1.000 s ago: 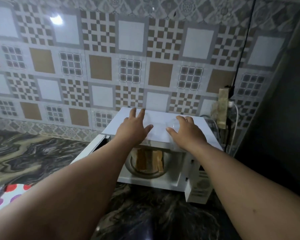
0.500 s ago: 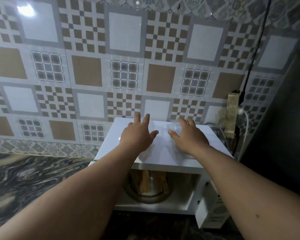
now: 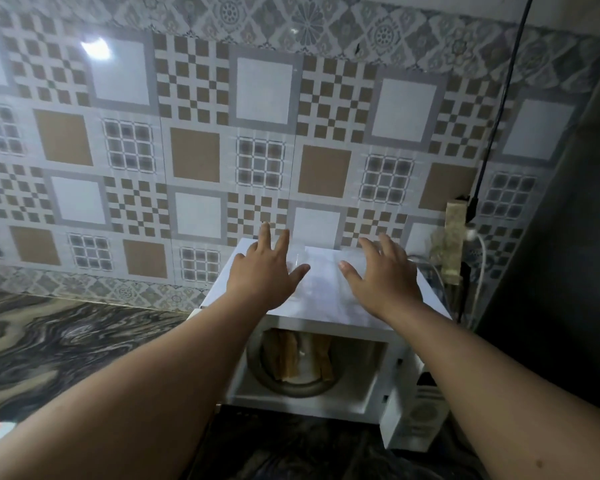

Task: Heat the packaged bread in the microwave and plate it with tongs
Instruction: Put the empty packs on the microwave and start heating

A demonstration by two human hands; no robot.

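I have just one camera, up on the head. It looks forward and down, close over the white microwave (image 3: 329,296) and dark worktop (image 3: 66,344).

Bread (image 3: 300,356) in microwave (image 3: 326,403)

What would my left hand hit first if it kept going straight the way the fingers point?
Probably the tiled wall. The left hand is spread above the microwave top, fingers aimed at the wall behind it, with nothing visible between, though depth is unclear.
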